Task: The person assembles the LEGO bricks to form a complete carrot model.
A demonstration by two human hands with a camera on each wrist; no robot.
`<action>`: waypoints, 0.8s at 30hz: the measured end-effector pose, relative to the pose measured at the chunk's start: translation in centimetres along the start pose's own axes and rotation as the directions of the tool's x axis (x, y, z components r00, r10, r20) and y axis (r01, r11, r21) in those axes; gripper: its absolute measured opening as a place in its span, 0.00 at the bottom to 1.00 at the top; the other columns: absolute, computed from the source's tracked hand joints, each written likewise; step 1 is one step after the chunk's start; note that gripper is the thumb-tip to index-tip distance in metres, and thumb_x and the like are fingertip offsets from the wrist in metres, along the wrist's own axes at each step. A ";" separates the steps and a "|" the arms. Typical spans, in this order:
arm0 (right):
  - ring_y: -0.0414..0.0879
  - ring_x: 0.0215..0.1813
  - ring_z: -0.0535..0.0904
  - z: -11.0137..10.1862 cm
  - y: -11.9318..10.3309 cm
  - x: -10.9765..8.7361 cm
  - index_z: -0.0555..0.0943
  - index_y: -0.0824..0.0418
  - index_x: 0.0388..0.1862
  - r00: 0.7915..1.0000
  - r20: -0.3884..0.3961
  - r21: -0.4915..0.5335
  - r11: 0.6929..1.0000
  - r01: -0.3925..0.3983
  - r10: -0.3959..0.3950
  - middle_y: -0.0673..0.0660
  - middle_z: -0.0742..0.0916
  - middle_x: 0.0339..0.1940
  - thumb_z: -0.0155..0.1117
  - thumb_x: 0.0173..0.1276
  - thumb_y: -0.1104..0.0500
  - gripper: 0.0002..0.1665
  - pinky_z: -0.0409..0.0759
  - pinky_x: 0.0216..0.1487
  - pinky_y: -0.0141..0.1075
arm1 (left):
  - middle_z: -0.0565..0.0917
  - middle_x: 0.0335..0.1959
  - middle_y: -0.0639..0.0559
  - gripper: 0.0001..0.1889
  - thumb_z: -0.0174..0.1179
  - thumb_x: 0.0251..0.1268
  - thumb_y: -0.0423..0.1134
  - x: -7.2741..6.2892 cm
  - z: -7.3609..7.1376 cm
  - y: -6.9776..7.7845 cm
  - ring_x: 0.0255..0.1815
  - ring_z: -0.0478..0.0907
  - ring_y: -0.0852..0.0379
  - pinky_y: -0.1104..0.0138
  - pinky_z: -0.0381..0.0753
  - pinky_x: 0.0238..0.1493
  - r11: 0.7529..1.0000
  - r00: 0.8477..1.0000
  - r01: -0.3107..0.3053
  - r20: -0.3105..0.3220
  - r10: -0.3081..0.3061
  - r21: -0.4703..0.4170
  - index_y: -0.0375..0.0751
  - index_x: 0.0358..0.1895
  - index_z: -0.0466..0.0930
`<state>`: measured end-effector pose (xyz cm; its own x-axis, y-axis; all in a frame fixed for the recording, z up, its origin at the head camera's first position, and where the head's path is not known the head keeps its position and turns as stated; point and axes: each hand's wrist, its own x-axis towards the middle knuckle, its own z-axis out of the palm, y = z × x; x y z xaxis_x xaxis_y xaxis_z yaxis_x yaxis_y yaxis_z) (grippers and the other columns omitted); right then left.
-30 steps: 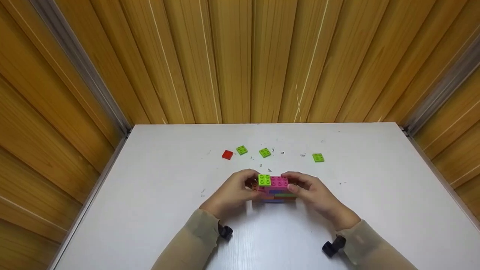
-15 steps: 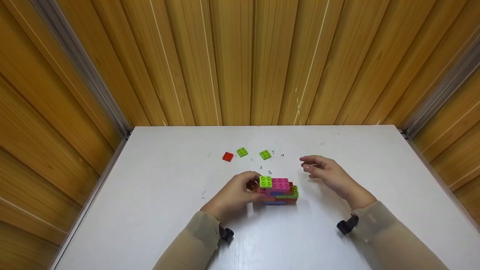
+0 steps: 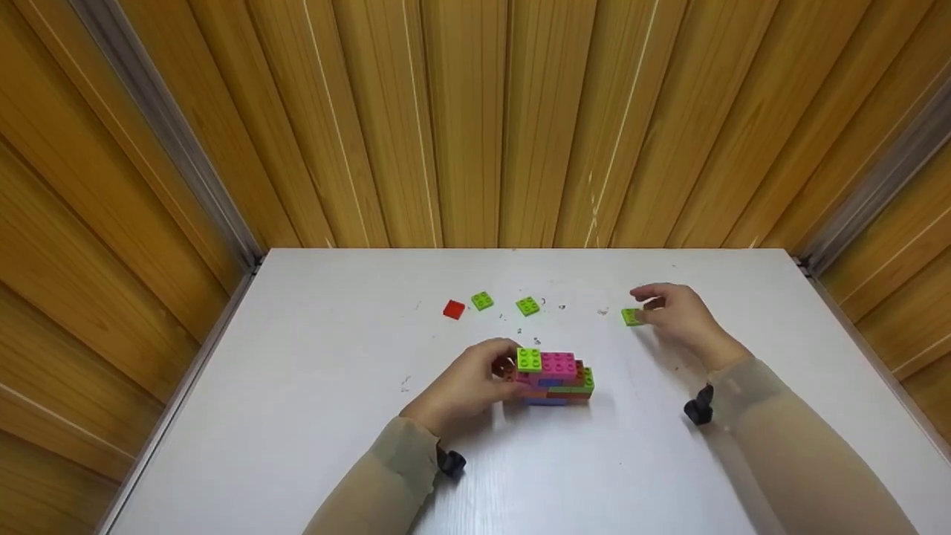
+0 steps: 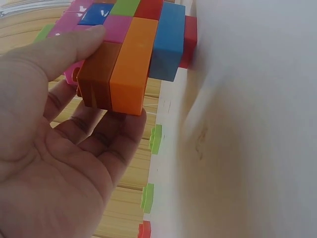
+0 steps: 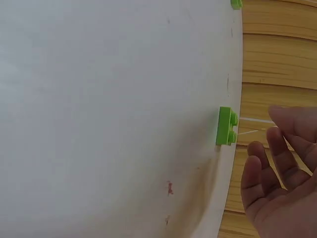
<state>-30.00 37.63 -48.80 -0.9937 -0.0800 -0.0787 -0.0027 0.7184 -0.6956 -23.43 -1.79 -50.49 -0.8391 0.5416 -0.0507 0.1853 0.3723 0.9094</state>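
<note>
A multicoloured stack of toy building bricks (image 3: 556, 385) stands on the white table, with a bright green brick and a pink one on top. My left hand (image 3: 469, 380) grips its left end. In the left wrist view the thumb presses one side of the stack (image 4: 132, 67), and fingers curl behind its brown and orange bricks. Farther back and right, my right hand (image 3: 683, 318) hovers beside a loose green four-stud brick (image 3: 630, 317). In the right wrist view a gap separates the loosely bent fingers (image 5: 252, 181) from that brick (image 5: 225, 126).
Towards the back of the white table (image 3: 334, 327) lie a red brick (image 3: 454, 309) and two more green bricks, one left (image 3: 482, 301) and one nearer the middle (image 3: 528, 306). A wood-patterned wall (image 3: 461, 126) rises behind the table's far edge.
My right hand has let go of the stack's right end and moved right and back to the green brick. My left hand has kept its grip on the stack.
</note>
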 end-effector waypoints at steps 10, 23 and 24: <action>0.72 0.81 0.73 0.3 0.5 0.9 0.81 0.70 0.77 0.990 0.091 -0.036 0.994 -0.101 0.104 0.78 0.77 0.81 0.69 0.79 0.66 0.29 0.74 0.83 0.65 | 0.88 0.60 0.62 0.19 0.77 0.75 0.42 0.1 0.1 0.0 0.59 0.83 0.59 0.59 0.86 0.69 0.999 1.000 -0.023 -0.002 0.023 0.025 0.57 0.64 0.86; 0.60 0.71 0.77 1.2 0.3 0.2 0.80 0.68 0.77 0.987 0.104 0.005 0.992 -0.126 0.125 0.71 0.81 0.75 0.70 0.82 0.60 0.29 0.82 0.71 0.50 | 0.87 0.57 0.63 0.20 0.80 0.72 0.45 0.0 0.0 0.1 0.59 0.82 0.58 0.55 0.84 0.72 0.999 1.000 -0.009 -0.016 0.010 0.043 0.59 0.63 0.87; 0.59 0.68 0.78 1.2 0.3 0.1 0.80 0.68 0.76 0.989 0.096 -0.002 0.994 -0.114 0.113 0.71 0.82 0.73 0.71 0.81 0.59 0.29 0.83 0.67 0.46 | 0.87 0.57 0.63 0.20 0.80 0.72 0.45 0.0 0.1 0.1 0.58 0.82 0.58 0.56 0.84 0.71 0.999 1.000 -0.015 -0.015 0.015 0.050 0.58 0.63 0.87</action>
<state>-29.93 36.99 -49.88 -0.9722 -0.0640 -0.2251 0.1099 0.7240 -0.6809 -23.39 -1.72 -50.46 -0.8440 0.5355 -0.0304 0.2231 0.4020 0.8881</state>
